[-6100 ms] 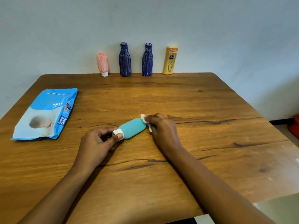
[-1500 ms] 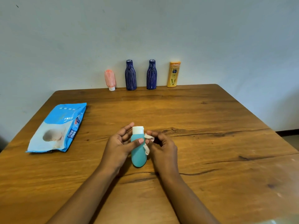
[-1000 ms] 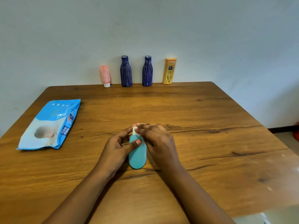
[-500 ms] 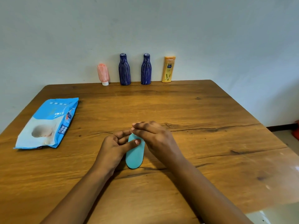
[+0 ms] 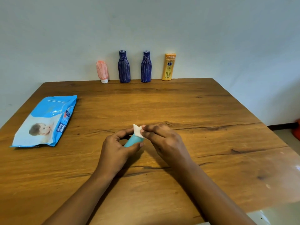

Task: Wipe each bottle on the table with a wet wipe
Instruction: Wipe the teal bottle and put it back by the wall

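Near edge of the table [image 5: 178,184] is seen only at lower right, where a rounded corner is cut by the frame; both forearms are laid across the near side. At mid-table the teal bottle [image 5: 134,141] is held in the left hand [image 5: 116,148], fingers and thumb curled round its body, with the upper end tilted toward the right hand [image 5: 164,142]. Whether the bottle touches the wood cannot be told. A small folded white wipe [image 5: 137,131] is pinched between the right thumb and fingertips and pressed against the bottle's upper end; the other right fingers are loosely bent. Open tabletop is noted right of the hands out to the right edge, and beyond them up to the far edge. A blue pack [image 5: 45,122] is laid flat near the left edge, well apart from the hands. Along the far edge, against the wall [image 5: 211,38], four items are stood upright in a row with small gaps, left to right: pink tube [image 5: 102,71] on its white cap, left blue bottle [image 5: 124,67], right blue bottle [image 5: 146,67], yellow bottle [image 5: 168,67].
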Demonstrator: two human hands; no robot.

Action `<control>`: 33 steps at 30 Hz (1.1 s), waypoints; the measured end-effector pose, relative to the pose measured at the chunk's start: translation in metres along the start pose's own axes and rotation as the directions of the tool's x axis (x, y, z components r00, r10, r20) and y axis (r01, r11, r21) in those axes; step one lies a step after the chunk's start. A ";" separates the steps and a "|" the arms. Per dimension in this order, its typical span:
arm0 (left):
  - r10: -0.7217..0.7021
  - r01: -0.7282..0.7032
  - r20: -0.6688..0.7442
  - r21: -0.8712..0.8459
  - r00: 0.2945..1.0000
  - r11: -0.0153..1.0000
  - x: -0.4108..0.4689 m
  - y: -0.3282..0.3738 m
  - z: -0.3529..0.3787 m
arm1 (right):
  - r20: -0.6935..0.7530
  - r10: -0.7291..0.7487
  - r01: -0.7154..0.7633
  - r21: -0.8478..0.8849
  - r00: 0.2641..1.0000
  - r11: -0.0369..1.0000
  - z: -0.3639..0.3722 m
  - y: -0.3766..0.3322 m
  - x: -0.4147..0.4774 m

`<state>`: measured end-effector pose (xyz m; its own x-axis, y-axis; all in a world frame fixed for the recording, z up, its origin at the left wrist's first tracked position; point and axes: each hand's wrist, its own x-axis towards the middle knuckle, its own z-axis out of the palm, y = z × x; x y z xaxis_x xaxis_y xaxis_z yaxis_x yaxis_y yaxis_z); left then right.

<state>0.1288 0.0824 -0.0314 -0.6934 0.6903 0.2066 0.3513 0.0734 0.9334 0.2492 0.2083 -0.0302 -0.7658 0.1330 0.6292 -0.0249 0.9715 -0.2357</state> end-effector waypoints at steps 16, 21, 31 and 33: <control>0.001 -0.006 -0.037 -0.143 0.999 0.990 -0.001 -0.007 -0.003 | -0.126 0.339 -0.306 0.224 0.932 0.925 -0.007 -0.003 -0.006; -0.041 0.032 -0.028 -0.262 0.999 0.965 -0.001 -0.004 0.000 | -0.249 0.245 -0.197 0.204 0.937 0.959 -0.017 -0.012 0.009; -0.269 0.315 0.176 -0.676 0.947 0.666 0.003 -0.002 0.000 | -0.292 0.552 -0.357 0.517 0.781 0.778 -0.004 -0.014 0.021; -0.254 0.331 0.217 -0.700 0.943 0.633 0.003 -0.003 -0.002 | -0.279 0.339 -0.196 0.435 0.898 0.879 -0.008 -0.021 0.034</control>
<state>0.1244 0.0835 -0.0330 -0.6062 0.7882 -0.1055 -0.4479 -0.2287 0.8644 0.2292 0.1944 0.0017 -0.5169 0.5034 0.6924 -0.1516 0.7422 -0.6528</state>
